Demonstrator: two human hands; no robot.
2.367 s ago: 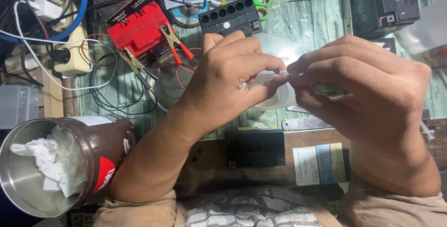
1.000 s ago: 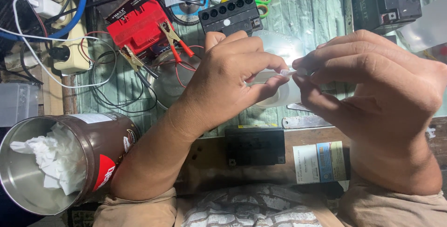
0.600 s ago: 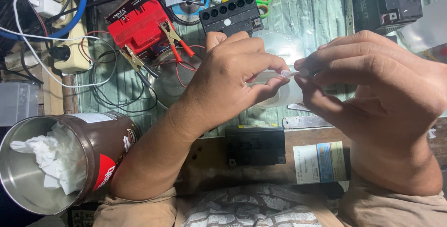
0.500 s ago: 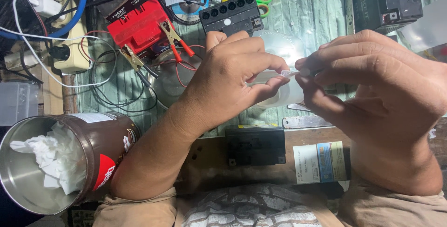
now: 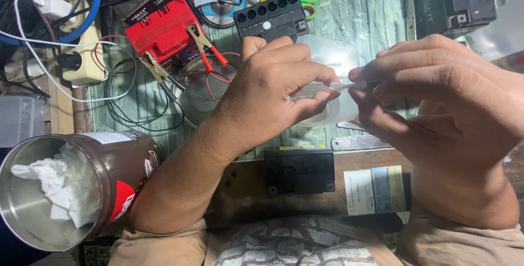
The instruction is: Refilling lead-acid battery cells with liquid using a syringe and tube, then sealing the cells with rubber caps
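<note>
Clear tube tip [image 5: 343, 86] pinched between my left hand [image 5: 273, 94] fingers and right hand [image 5: 436, 96] fingers; red box [image 5: 164, 28] beyond left fingers, brown tin [image 5: 82, 189] nearer me.

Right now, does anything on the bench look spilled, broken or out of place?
No spill or damage shows. The brown can lies tipped on its side, crumpled white paper filling its mouth. Loose wires sprawl beside the red battery.

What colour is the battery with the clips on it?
Red, with a black top edge; the battery shows clearly in the head view.
</note>
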